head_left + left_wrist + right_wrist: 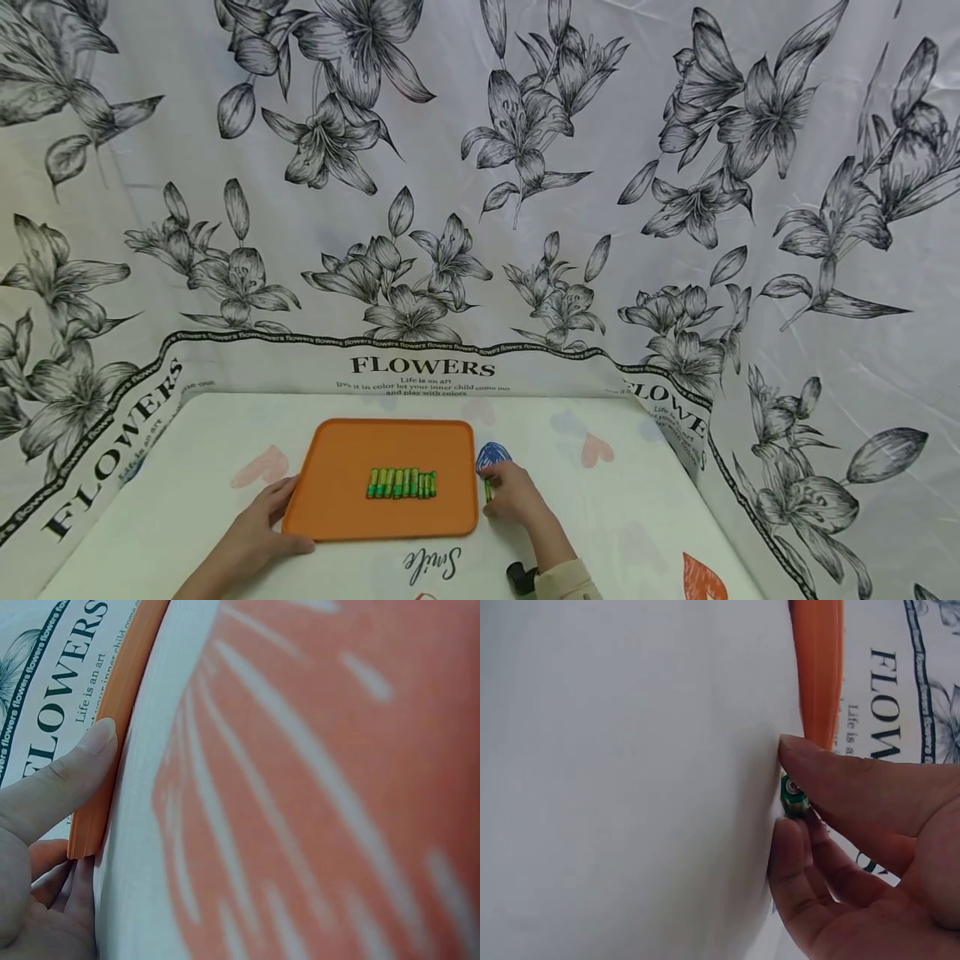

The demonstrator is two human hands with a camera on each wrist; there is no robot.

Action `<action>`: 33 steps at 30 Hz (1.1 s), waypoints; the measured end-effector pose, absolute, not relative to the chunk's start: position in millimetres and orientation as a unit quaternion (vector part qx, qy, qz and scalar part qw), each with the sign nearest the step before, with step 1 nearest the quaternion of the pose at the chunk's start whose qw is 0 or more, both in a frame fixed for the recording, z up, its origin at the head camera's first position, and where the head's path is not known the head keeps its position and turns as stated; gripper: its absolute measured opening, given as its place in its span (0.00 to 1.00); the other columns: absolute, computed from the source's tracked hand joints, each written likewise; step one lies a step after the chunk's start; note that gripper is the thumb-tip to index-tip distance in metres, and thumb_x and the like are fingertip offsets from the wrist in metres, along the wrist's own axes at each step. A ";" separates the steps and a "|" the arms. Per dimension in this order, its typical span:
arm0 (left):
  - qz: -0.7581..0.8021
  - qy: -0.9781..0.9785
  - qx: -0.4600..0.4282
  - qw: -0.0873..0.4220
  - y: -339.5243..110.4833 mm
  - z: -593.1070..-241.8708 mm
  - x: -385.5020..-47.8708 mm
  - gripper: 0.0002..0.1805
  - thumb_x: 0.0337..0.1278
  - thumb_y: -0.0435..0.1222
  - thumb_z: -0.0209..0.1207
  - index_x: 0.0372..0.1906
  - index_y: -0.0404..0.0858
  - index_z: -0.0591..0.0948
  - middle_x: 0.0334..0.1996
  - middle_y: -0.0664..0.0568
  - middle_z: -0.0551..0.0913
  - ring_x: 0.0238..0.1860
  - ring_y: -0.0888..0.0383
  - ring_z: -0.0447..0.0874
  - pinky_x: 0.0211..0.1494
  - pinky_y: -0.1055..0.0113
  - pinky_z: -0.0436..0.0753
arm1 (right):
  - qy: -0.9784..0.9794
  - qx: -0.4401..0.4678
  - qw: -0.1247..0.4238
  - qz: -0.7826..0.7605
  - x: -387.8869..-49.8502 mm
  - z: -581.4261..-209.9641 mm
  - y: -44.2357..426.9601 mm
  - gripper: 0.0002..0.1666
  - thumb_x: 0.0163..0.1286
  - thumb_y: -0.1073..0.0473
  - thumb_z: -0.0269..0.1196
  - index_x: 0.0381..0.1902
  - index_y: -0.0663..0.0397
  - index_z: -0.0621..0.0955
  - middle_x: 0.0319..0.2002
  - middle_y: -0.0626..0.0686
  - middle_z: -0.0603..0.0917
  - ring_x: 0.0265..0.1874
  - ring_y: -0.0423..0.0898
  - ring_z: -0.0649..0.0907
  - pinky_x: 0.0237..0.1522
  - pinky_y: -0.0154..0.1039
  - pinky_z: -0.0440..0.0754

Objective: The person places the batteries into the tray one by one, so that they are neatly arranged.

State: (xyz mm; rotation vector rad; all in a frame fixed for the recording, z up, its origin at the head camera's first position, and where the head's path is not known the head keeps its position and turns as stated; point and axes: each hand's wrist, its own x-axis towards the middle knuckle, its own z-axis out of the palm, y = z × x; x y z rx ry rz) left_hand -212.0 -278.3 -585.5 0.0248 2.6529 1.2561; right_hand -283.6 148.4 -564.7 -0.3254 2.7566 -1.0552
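An orange tray (345, 517) lies on the table, and a row of several green-and-yellow batteries (401, 483) stands side by side on it, the ones at the right end shorter. At the tray's near left corner my left hand (258, 529) grips the rim, thumb on the near side and fingers along the left edge. The left wrist view shows the thumb against the tray's side wall (120, 712). Just off the tray's right edge, my right hand (517, 496) pinches a small green battery (793, 791) between thumb and fingers, close to the tabletop. Its end faces the right wrist camera.
A white tablecloth (622, 517) with printed hearts covers the table. Flower-patterned fabric (525, 283) hangs behind and at both sides. A black object (521, 577) sits at my right wrist. A blue printed shape (492, 454) lies beyond my right hand.
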 end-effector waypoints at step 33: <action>0.432 0.896 0.006 0.101 -276.5 -584.0 -210.3 0.66 0.39 0.55 0.78 0.78 0.29 0.55 0.76 0.32 0.56 0.73 0.31 0.62 0.73 0.39 0.67 | 0.890 -0.109 0.071 -0.437 -280.1 -546.1 137.1 0.26 0.56 0.64 0.76 0.53 0.63 0.83 0.38 0.53 0.84 0.36 0.44 0.80 0.36 0.40 0.82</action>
